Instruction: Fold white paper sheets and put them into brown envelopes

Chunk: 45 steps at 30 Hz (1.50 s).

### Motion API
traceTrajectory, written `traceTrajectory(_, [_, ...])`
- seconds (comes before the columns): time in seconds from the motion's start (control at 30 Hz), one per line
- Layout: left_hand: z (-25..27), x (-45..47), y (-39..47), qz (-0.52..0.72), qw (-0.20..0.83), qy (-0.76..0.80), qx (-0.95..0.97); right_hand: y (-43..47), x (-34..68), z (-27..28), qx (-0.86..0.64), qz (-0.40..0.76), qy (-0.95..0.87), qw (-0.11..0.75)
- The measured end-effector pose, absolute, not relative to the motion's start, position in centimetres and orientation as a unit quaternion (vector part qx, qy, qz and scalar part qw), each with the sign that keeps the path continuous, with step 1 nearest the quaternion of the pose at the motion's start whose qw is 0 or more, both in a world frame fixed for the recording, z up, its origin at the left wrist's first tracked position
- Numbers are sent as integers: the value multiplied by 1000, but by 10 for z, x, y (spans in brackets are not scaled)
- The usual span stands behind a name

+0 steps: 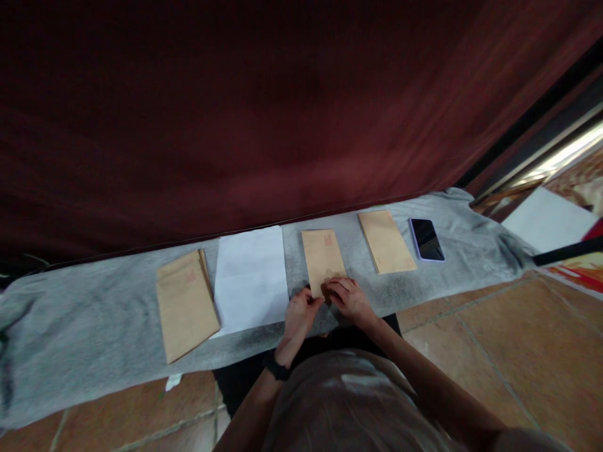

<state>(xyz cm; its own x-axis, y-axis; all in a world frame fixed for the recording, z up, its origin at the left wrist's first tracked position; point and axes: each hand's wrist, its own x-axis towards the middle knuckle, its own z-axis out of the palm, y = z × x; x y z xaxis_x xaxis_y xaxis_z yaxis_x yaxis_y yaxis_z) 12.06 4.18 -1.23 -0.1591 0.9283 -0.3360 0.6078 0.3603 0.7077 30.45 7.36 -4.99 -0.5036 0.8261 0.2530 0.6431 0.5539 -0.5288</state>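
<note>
A brown paper envelope [322, 254] with a small red stamp mark lies in front of me on the grey cloth. At its near left corner, my left hand [300, 312] pinches the edge between thumb and fingers. My right hand [349, 300] is bent over the near right part of the same envelope, its fingertips close together on the paper; its thumb is mostly hidden. To the left lies white paper [252, 276], and beyond it a stack of brown envelopes [186, 307]. Another stack of brown envelopes [389, 245] sits to the right.
A phone [426, 239] with a dark screen and lilac edge lies right of the envelopes. The grey cloth [113, 307] covers a long narrow surface. Behind it hangs a dark red curtain [264, 125]. Tiled floor [509, 333] shows below, and a dark metal bar [565, 254] at right.
</note>
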Motion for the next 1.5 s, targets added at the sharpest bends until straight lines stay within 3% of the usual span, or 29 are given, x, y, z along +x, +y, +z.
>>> traceTrajectory(0.27, [-5,118,52,147,354,749,541,57,301,-44,-380,117,-900,177])
traceTrajectory(0.47, [-7,113,63,129,384,749,525,106,315,-51,-418,94,-894,129])
traceTrajectory(0.73, [-12,104,62,214,476,712,470,172,305,-33,-503,98,-835,198])
traceTrajectory(1.03, [4,112,47,357,542,644,406,51,278,-11,-429,144,-863,225])
traceTrajectory(1.17, [23,130,46,398,578,579,414,50,284,-9,-474,223,-797,300])
traceTrajectory(1.37, [36,145,46,481,608,541,326,76,289,11,-521,466,-467,541])
traceTrajectory(1.5, [27,157,45,483,636,534,278,68,275,7,-496,554,-343,573])
